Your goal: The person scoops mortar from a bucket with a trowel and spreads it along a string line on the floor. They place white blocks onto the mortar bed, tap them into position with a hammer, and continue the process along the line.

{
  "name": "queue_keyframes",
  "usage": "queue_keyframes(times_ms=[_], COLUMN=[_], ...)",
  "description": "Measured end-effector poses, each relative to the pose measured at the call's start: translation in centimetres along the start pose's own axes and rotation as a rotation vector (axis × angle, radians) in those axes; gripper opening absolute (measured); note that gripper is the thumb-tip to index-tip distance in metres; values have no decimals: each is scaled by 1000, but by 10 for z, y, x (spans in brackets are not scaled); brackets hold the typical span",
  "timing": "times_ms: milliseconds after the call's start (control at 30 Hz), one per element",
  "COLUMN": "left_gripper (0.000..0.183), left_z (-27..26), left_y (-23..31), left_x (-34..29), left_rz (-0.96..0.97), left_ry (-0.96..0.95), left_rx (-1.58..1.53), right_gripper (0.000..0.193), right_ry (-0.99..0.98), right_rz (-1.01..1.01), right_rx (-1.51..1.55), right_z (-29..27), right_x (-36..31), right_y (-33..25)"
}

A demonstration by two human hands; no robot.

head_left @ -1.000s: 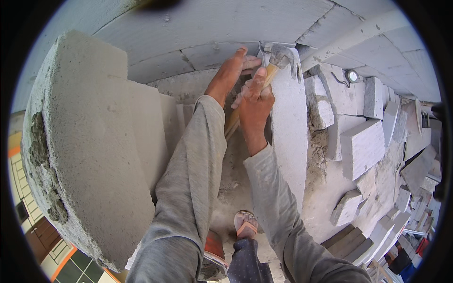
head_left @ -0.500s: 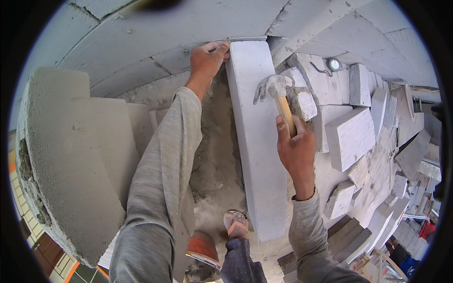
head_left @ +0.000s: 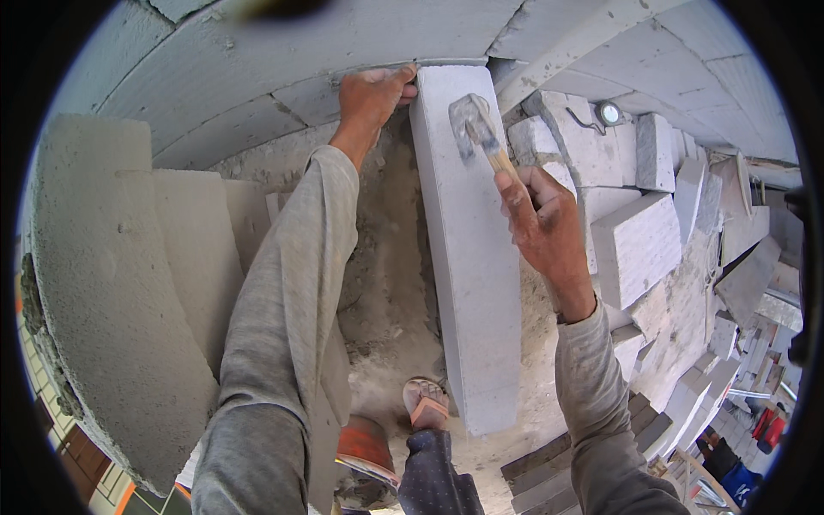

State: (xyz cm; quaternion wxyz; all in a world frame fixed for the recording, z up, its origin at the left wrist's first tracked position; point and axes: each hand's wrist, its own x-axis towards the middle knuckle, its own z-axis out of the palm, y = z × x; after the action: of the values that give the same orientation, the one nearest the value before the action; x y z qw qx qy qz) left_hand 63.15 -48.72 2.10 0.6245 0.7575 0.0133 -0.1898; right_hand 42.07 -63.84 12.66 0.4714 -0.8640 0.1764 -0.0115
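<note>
A long pale lightweight concrete block (head_left: 472, 283) stretches from the grey block wall (head_left: 257, 60) toward me. My right hand (head_left: 549, 225) grips the wooden handle of a claw hammer (head_left: 477, 129), whose slightly blurred metal head is over the block's far part. At the block's far left corner, against the wall, my left hand (head_left: 374, 101) is closed, thumb and forefinger pinched together. Whatever those fingertips hold, if anything, is too small or hidden to make out.
Large upright slabs (head_left: 120, 283) stand on the left. Cut blocks (head_left: 639, 245) are heaped on the right, with a round tape measure (head_left: 608, 113) behind them. An orange bucket (head_left: 365, 446) is beside my sandalled foot (head_left: 427, 402). A pale diagonal beam (head_left: 575, 47) crosses the far wall.
The hammer has swung up and left, its head now farther along the block and turned. My right hand moved slightly farther away with it. My left hand stays at the corner.
</note>
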Motion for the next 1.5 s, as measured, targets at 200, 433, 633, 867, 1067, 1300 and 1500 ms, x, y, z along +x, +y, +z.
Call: queue_keyframes(times_ms=[200,433,633,867,1067,1300,1500], left_gripper=[37,41,39,72,59,67,72], left_z=[-1,0,-153,-255,-263,-274,-275], left_y=[13,108,237,214,207,212,213], left_x=[-10,-160,-329,-295,-296,-294,-300], left_rz=[-57,337,758,895,960,930,889], left_ry=[39,261,-221,-669,-621,-719,-703], left_rx=[-79,246,1221,1435,1417,1439,1481], right_gripper=[62,38,35,36,35,24,23], right_ry=[139,618,742,808,897,831,910], right_rz=[158,-56,112,67,37,-7,-56], right_rx=[710,580,686,858,492,493,384], right_z=[81,143,201,211,217,214,239], right_x=[-8,-11,33,48,97,47,79], right_y=[-46,-51,-45,-47,-39,-23,-9])
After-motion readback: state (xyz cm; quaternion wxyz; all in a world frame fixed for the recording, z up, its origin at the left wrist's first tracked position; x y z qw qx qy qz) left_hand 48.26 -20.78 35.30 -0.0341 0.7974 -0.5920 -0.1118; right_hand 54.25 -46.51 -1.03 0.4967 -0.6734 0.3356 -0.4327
